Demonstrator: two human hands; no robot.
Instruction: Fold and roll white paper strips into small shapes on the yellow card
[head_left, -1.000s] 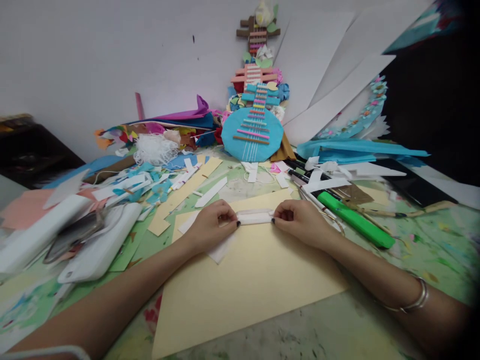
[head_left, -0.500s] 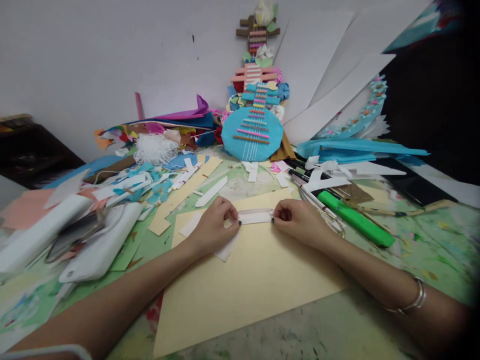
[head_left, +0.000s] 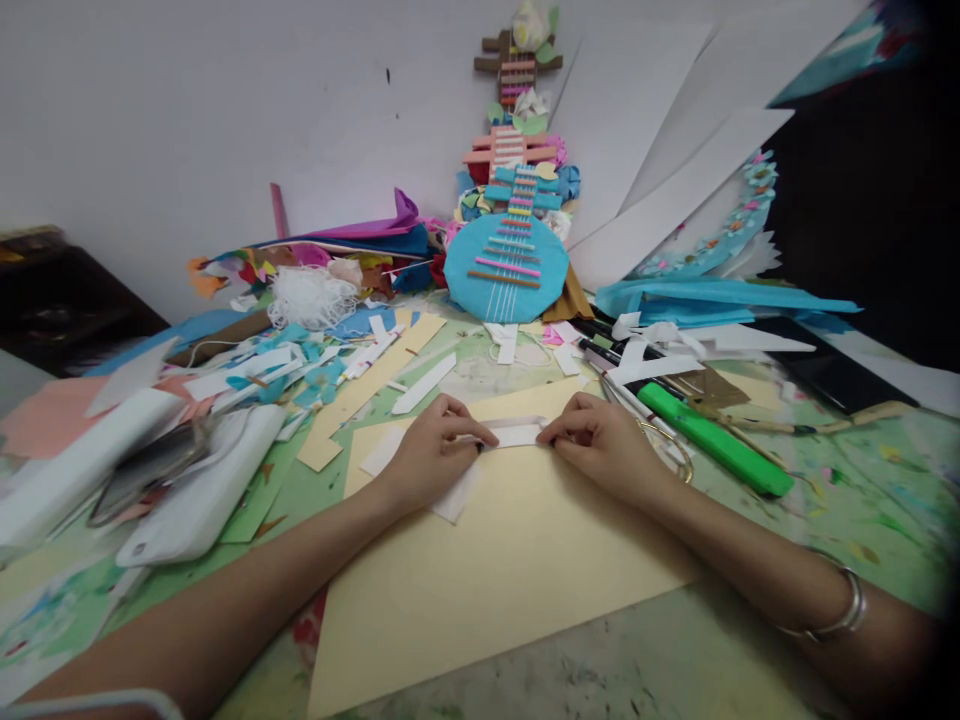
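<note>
A white paper strip lies across the far edge of a large cream sheet. My left hand is closed, pinching the strip's left end. At the other end my right hand pinches it too, fingers pressed together. The two hands are close, with only a short piece of the strip showing between them. A second white scrap sticks out from under my left hand.
A green marker and pens lie right of my right hand. White cases sit at left among paper scraps. A blue paper guitar leans on the wall, with white sheets beside it.
Both hands have slid inward along the white strip, so less of it shows between them. My fingers have turned over the strip's ends.
</note>
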